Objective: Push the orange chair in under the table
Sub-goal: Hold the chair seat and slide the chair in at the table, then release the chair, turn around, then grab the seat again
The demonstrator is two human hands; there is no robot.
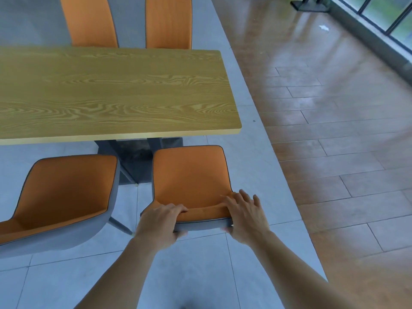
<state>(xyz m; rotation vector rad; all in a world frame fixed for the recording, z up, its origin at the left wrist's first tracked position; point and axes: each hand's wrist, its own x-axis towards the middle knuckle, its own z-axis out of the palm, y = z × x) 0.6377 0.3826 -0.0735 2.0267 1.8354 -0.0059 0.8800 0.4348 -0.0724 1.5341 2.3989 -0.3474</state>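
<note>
I note orange chair [189, 175], grey shell, seat short of table [116, 92]; my left hand [160, 221] and right hand [246, 216] clasp backrest top, fingers curled. Four chairs counted.

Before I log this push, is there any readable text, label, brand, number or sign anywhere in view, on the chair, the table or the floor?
None: no readable text, label, brand, number or sign shows in this view.
Orange chair, held at its backrest by the left hand and right hand: plain upholstery, no tag visible.
Table: bare wood grain only.
White scrap on the floor: too small and blurred to tell if it bears print.
</note>
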